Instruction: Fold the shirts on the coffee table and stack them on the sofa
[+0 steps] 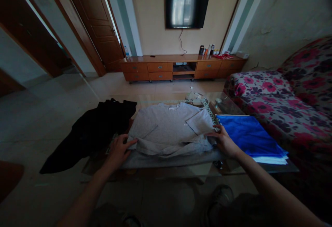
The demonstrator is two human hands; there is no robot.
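Observation:
A grey T-shirt [168, 126] lies spread on the glass coffee table [160, 173], its neckline at the far side and both sleeves turned inward. Across its lower part, the cloth is lifted into a loose fold. My left hand [120, 151] pinches the left edge of this fold between thumb and fingers. On the opposite edge, my right hand [223, 140] grips the cloth the same way. To the left rests a heap of black clothing [95, 130], partly hanging over the table's side. A folded blue cloth [249, 135] with a white layer beneath lies to the right.
A flower-patterned sofa [272, 106] stands close on the right. Beyond the table is a low wooden TV cabinet [160, 68] with bottles [209, 49] on top, under a wall-mounted television [186, 11]. A clear plastic bag [193, 95] sits near the table's far edge.

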